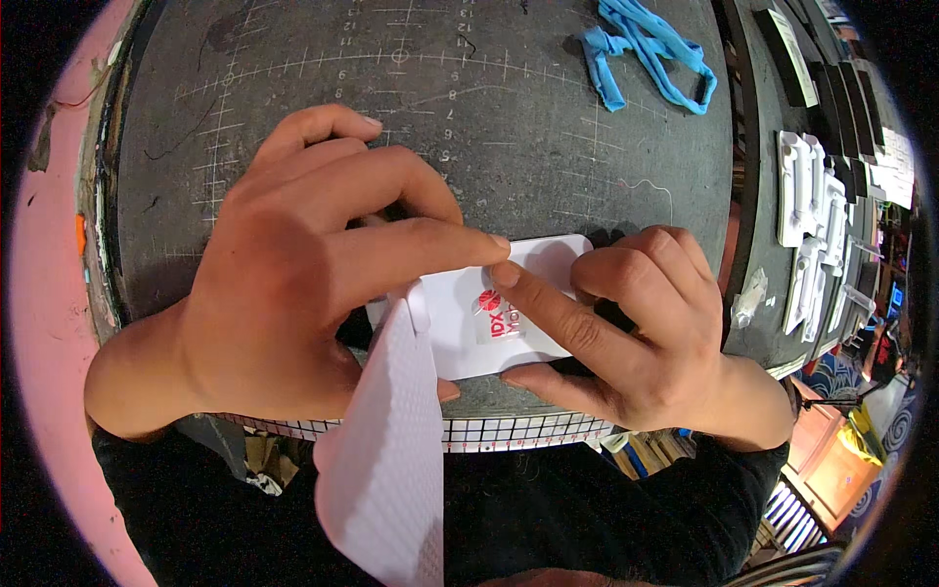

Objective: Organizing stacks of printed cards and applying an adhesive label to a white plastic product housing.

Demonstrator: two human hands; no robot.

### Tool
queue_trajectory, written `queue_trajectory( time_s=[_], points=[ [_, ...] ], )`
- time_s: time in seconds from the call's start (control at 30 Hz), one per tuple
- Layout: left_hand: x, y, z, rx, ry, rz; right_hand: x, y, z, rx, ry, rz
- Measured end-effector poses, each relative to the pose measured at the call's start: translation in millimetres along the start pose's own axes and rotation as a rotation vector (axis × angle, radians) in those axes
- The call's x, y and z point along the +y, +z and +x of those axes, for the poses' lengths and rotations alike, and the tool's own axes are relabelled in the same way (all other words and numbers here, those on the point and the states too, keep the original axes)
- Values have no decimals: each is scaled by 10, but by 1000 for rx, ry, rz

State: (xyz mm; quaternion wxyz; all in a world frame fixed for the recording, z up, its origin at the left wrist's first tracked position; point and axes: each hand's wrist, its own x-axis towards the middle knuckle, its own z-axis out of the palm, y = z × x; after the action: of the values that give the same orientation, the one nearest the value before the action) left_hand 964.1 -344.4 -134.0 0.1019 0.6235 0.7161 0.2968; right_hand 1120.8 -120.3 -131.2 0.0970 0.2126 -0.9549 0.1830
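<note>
A white plastic plate with rounded corners (458,356) lies before me, with a white textured panel (396,455) standing up from its left part and reaching towards me. A small clear sticker with a red emblem and lettering (501,315) sits on the plate. My left hand (293,271) grips the plate's left part, its index fingertip at the far edge and its thumb partly hidden behind the panel. My right hand (638,323) holds the plate's right part, thumb at the near edge, curled fingers at the right side, index fingertip at the sticker's upper edge.
The dark work mat (513,169) bears scratched lines and numbers. A blue cloth strip (660,55) lies at its far right. Several white plastic parts (807,220) and dark strips (843,110) stand farther right. A gridded ruler strip (528,431) runs along the near edge.
</note>
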Motion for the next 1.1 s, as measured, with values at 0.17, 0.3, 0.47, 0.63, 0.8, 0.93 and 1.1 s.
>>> queue_trajectory(
  time_s=[0.17,0.3,0.47,0.63,0.8,0.93,1.1],
  points=[
    [10,-8,3,-6,-9,-15,15,14,-23,24,-11,21],
    [-5,5,-5,-7,-11,-25,11,47,-44,54,-45,-13],
    [12,-30,26,-21,-3,-14,-31,55,-76,85,-82,-84],
    [31,-23,5,-15,-24,-9,-63,90,-86,103,-91,-141],
    [34,-118,39,-79,-18,2,-124,105,-113,135,-88,-196],
    [-9,-325,107,-252,4,-24,-148,75,-101,119,-66,-177],
    [-110,-578,373,-108,102,55,-162,0,-96,65,-85,-185]
  ],
)
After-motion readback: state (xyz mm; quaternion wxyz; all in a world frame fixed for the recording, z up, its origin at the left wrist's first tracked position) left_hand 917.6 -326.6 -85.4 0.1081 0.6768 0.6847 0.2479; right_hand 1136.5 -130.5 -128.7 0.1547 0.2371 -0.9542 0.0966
